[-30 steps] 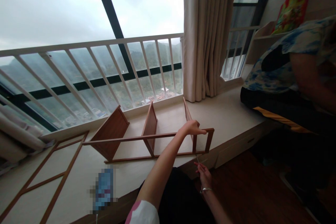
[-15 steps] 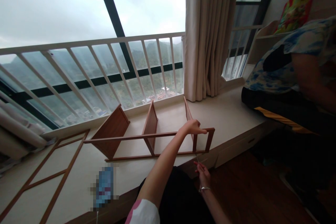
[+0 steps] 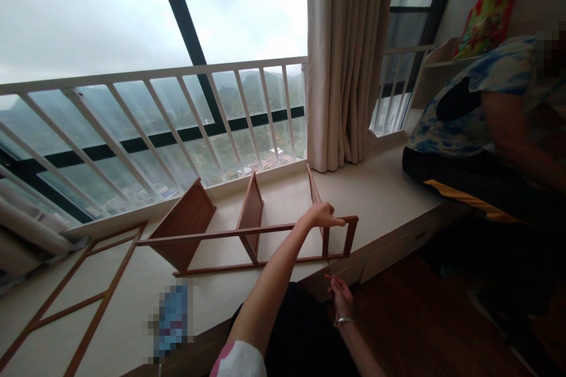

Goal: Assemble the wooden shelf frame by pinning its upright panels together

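Observation:
A brown wooden shelf frame (image 3: pixel 247 232) lies on its side on the pale window platform (image 3: pixel 384 194), its three boards standing up. My left hand (image 3: pixel 322 215) rests closed over the frame's top rail near its right end. My right hand (image 3: pixel 339 294) is lower, just off the platform's edge, its fingers pinched on a thin metal tool (image 3: pixel 329 266) that points up at the frame's lower right corner.
A second wooden frame (image 3: pixel 75 291) lies flat at the left. A blurred blue object (image 3: pixel 171 321) sits near the platform's front edge. A white railing (image 3: pixel 154 123) and a curtain (image 3: pixel 349 59) stand behind. Another person (image 3: pixel 486 129) sits on the platform at the right.
The view shifts slightly; my hands and the shelf frame stay where they were.

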`<state>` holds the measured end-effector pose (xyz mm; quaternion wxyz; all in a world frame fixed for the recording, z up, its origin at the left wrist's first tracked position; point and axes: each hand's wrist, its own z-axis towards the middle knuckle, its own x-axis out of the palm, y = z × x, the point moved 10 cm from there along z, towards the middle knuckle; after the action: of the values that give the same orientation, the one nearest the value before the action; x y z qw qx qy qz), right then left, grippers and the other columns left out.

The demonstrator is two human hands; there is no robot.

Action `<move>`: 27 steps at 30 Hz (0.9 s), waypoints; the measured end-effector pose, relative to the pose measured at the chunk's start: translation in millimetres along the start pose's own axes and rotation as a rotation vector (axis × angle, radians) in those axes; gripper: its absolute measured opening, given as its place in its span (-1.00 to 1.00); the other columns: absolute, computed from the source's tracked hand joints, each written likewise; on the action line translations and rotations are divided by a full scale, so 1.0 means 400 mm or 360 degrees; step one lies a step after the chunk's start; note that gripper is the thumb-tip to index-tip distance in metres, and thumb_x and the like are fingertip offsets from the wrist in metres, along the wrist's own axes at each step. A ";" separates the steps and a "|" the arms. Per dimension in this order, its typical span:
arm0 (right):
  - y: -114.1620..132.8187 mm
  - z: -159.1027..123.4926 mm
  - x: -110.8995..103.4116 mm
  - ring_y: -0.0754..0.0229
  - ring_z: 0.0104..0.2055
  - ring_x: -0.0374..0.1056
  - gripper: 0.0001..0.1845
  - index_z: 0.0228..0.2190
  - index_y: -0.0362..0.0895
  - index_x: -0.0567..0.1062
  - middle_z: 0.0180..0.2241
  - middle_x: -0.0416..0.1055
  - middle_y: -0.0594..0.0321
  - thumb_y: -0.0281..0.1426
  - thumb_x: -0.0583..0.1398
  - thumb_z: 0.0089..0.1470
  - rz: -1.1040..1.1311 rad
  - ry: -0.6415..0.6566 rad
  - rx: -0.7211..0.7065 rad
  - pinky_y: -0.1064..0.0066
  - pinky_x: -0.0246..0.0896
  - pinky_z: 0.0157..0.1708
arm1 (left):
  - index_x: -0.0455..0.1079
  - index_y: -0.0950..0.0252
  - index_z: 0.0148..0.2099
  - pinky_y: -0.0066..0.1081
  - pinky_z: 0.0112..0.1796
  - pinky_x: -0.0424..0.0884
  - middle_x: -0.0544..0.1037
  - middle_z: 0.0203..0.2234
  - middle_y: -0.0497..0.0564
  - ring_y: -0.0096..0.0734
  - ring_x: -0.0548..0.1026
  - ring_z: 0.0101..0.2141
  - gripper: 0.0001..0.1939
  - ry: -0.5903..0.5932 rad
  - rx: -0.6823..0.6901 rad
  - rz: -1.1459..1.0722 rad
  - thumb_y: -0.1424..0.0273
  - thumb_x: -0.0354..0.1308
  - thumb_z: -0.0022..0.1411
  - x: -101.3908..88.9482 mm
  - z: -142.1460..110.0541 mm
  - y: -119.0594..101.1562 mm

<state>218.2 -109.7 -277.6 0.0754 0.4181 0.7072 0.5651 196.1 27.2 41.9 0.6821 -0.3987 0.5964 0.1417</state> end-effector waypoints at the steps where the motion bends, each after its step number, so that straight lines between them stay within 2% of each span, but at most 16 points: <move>1: -0.004 0.000 -0.001 0.41 -0.66 0.17 -0.45 -0.34 -0.13 0.38 -0.33 0.45 0.20 -0.14 0.27 -0.45 0.0002 0.0005 0.0008 0.56 0.03 -0.70 | 0.33 0.33 -0.55 -0.51 -0.55 0.09 0.31 -0.68 -0.05 -0.52 0.25 -0.57 -0.59 0.0004 -0.0009 -0.0005 0.04 0.03 -0.18 -0.001 -0.001 0.000; 8: 0.001 -0.024 -0.001 0.37 -0.65 0.20 -0.46 -0.34 -0.14 0.37 -0.31 0.45 0.16 -0.10 0.24 -0.41 -0.0089 0.0070 0.0005 0.52 0.07 -0.70 | 0.32 0.33 -0.56 -0.51 -0.54 0.10 0.31 -0.68 -0.06 -0.51 0.26 -0.56 -0.59 0.0014 -0.0035 -0.0009 0.04 0.04 -0.18 -0.006 -0.007 -0.004; 11: -0.017 -0.053 -0.015 0.33 -0.66 0.21 -0.47 -0.33 -0.12 0.37 -0.34 0.46 0.17 -0.09 0.22 -0.39 -0.0132 0.0064 0.0037 0.51 0.06 -0.72 | 0.32 0.33 -0.56 -0.51 -0.54 0.10 0.33 -0.66 -0.05 -0.51 0.27 -0.55 -0.57 0.0032 -0.0058 -0.0016 0.01 0.04 -0.20 -0.005 -0.008 -0.001; 16: -0.093 -0.094 -0.073 0.30 -0.67 0.23 -0.48 -0.34 -0.09 0.37 -0.44 0.47 0.23 -0.11 0.24 -0.43 -0.0211 0.0105 0.0174 0.49 0.07 -0.73 | 0.33 0.33 -0.54 -0.51 -0.54 0.11 0.36 -0.63 -0.04 -0.50 0.28 -0.54 -0.53 0.0062 -0.0035 -0.0015 -0.03 0.03 -0.21 0.001 -0.003 0.001; 21: -0.105 -0.091 -0.135 0.30 -0.65 0.22 -0.53 -0.42 -0.08 0.42 -0.40 0.47 0.24 -0.10 0.24 -0.45 -0.0253 0.0077 0.0174 0.48 0.11 -0.70 | 0.34 0.33 -0.53 -0.50 -0.54 0.10 0.35 -0.64 -0.03 -0.50 0.27 -0.54 -0.53 0.0052 0.0001 -0.0018 -0.03 0.03 -0.21 0.007 0.004 0.008; 24: -0.072 -0.093 -0.118 0.29 -0.63 0.24 -0.51 -0.40 -0.08 0.43 -0.36 0.46 0.22 -0.07 0.22 -0.42 -0.0324 0.0138 0.0120 0.49 0.09 -0.71 | 0.33 0.33 -0.55 -0.50 -0.54 0.09 0.34 -0.65 -0.04 -0.50 0.27 -0.55 -0.56 0.0041 0.0009 -0.0028 0.00 0.04 -0.21 0.007 0.005 0.012; 27: -0.009 -0.100 -0.059 0.25 -0.56 0.29 -0.51 -0.36 -0.10 0.44 -0.33 0.46 0.17 -0.06 0.20 -0.36 -0.0410 0.0280 -0.0043 0.47 0.15 -0.64 | 0.32 0.33 -0.56 -0.50 -0.54 0.10 0.34 -0.65 -0.03 -0.50 0.27 -0.54 -0.58 0.0035 -0.0002 -0.0033 0.02 0.05 -0.20 0.006 0.003 0.014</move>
<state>208.3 -155.0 -275.3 0.0905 0.2716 0.7512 0.5948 193.8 31.1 37.6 0.6768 -0.4067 0.5996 0.1305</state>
